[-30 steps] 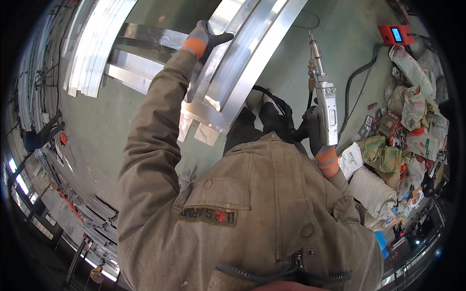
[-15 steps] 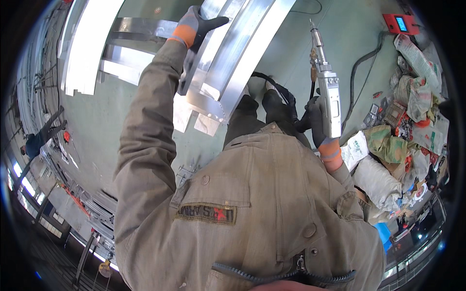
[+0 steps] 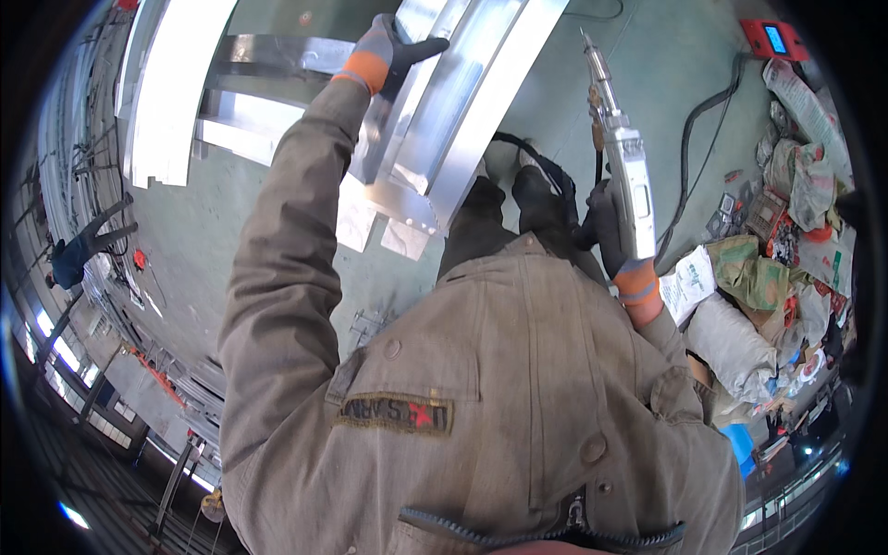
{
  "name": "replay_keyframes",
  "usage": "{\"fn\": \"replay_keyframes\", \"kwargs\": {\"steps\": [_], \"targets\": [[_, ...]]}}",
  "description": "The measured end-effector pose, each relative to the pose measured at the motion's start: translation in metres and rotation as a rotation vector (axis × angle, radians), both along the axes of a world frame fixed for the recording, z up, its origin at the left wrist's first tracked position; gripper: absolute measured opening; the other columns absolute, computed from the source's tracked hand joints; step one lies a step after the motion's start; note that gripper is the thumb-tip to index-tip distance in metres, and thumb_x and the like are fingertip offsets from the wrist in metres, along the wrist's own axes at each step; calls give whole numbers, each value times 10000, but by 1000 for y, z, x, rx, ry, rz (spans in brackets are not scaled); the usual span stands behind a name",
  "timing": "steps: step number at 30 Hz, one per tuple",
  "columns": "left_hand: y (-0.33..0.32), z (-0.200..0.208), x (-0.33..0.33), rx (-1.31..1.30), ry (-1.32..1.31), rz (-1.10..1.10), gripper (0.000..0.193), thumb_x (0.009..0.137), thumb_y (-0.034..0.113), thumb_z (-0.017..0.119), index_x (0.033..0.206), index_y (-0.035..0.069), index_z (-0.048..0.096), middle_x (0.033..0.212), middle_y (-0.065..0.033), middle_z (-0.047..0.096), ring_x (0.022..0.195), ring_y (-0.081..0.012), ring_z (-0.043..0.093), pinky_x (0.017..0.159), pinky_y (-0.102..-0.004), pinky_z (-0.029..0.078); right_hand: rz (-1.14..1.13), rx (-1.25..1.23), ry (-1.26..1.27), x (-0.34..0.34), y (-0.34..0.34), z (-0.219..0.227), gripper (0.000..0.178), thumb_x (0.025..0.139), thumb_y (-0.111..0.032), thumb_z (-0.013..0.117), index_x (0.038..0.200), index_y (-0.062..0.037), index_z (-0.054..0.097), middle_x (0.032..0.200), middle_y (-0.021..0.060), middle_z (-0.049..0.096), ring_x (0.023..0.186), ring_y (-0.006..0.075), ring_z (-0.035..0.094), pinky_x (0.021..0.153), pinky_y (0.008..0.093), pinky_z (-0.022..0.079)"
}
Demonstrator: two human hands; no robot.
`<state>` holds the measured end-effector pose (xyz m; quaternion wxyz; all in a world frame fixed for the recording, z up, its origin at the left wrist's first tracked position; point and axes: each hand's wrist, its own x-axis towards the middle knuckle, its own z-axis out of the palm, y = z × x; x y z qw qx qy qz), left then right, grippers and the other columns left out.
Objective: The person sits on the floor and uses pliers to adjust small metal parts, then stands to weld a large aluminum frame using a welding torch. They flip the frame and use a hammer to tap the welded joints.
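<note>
Nearest: wearer's brown jacket (image 3: 518, 370), legs (image 3: 476, 217) below it. Left sleeve runs forward, elbow bent out a bit, to the left hand (image 3: 388, 55) in a grey/black glove with orange cuff, on the silver metal frame (image 3: 467, 111). One black digit stretched right across a bar, apart from the rest; other fingers partly hidden, can't tell if they clamp or just rest. Right arm tucked close to the side, forearm short in view; right hand (image 3: 609, 231) wrapped round the grip of a silver hand tool (image 3: 631, 180), fingers closed on it, far side hidden. Tool's thin tip points away from the body, right of the frame, not touching it.

Frame lies ahead and left, near end just beyond the jacket; crosspieces (image 3: 287, 51) run to bright bars (image 3: 180, 92) at its left side.

Step in hand, my read: left steadies the frame, right holds the tool ready. Bringing the tool to the metal would call for swinging the tip left, frame held steady, cable clear.

Farther: black cable (image 3: 687, 139) on the green floor (image 3: 555, 102), pile of bags (image 3: 731, 338) at right, red box (image 3: 757, 35) with lit screen beyond. Far left, another person (image 3: 69, 264) in dark clothes.
</note>
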<state>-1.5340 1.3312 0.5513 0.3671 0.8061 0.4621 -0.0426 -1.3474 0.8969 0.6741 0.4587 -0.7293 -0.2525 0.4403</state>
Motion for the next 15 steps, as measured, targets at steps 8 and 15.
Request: {"fn": "replay_keyframes", "kwargs": {"steps": [8,15], "targets": [[16,-36,-11,-96,-155,34,1516,673,821,945,1618,-196,335,1500,-406,604,1407,-453,636,1169,-460,527,16,-19,-1,-2,3,-10,250,1091,-133,731,1295,-17,643,985,60,708,810,146,654,727,337,545],[12,-43,-5,84,33,-1,1414,649,844,922,1578,-103,430,1409,-350,679,1295,-439,715,1116,-469,560,52,-46,-47,0,5,-14,263,1090,-140,737,1300,-8,650,1021,88,720,880,174,684,792,363,566]]}}
